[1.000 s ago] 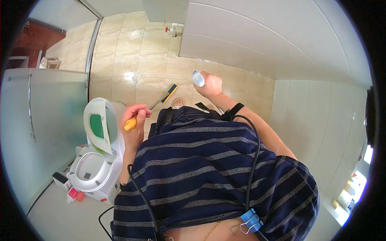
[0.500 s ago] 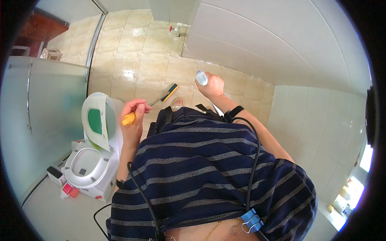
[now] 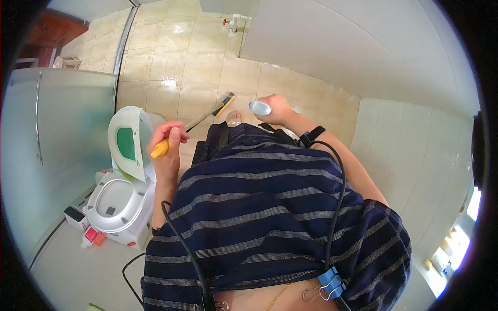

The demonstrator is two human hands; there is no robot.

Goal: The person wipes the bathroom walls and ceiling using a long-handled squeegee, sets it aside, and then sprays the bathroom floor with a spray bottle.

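Note:
My left hand [image 3: 167,142] is closed round the yellow grip of a long-handled floor brush [image 3: 207,113]. Its thin rod slants away to a narrow dark and yellow head on the tiles, near a sandalled foot [image 3: 235,118]. On the other side, my right hand [image 3: 277,109] is wrapped round a pale, translucent, bottle-like thing [image 3: 260,108]. The rounded end of this points left, and the fingers hide the rest, so whether it is a bottle or a handle cannot be told.
A white toilet [image 3: 122,205] with raised lid stands at left, with small boxes [image 3: 90,236] beside it. Behind it is a frosted glass panel [image 3: 67,140]. A red-handled valve [image 3: 232,23] sticks out near the tiled ledge [image 3: 311,46]. Wet patches shine on the beige floor tiles [image 3: 199,67].
The brush head has shifted slightly up and right in view. The pale thing in my right hand has tilted to lie flatter, its end turned more leftward. Both hands keep their hold.

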